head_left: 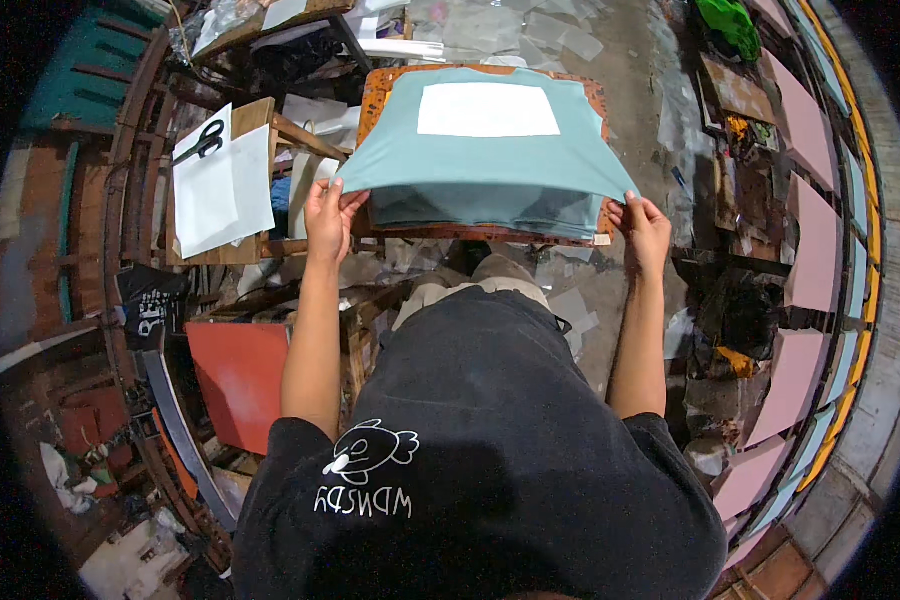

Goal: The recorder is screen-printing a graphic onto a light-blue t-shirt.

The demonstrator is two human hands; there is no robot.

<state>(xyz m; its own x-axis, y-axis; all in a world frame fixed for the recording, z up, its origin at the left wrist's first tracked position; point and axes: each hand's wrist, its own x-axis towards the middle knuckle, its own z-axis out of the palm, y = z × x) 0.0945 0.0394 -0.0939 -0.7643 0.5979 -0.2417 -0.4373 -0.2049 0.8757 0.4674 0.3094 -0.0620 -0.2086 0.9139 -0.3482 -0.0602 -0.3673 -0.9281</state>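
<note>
A teal fabric panel [390,150] is stretched by its near edge between my two hands, lifted at that edge. My left hand [331,218] pinches its near left corner, and my right hand [644,232] pinches the near right corner. On the far part of the panel lies a white paper sheet [488,109]. Beneath the raised edge shows a stack of more teal fabric [490,208], resting on an orange-brown speckled board [375,92]. The middle of the stack is shaded by the lifted panel.
To the left, white sheets [235,195] lie on a small wooden stand with dark-handled scissors [208,140] on them. A red panel [238,380] leans lower left. Pink panels [808,240] line a rack at right. Paper scraps litter the floor [570,40].
</note>
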